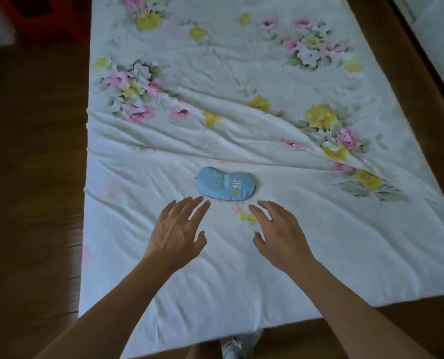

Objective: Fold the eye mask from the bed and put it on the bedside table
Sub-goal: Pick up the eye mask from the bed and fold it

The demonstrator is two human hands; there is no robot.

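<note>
A light blue eye mask point(227, 184) with white lettering lies flat and unfolded on the white flowered bed cover point(241, 125), near its front middle. My left hand point(178, 231) hovers just below the mask's left end, fingers spread, holding nothing. Just below the mask's right end is my right hand point(278, 233), also with fingers apart and empty. Neither hand touches the mask. No bedside table can be made out for certain.
Dark wooden floor point(34, 177) runs along the left of the bed. A red-orange piece of furniture point(47, 19) stands at the top left. A brown bed frame edge point(407, 60) and a pale surface lie at the right.
</note>
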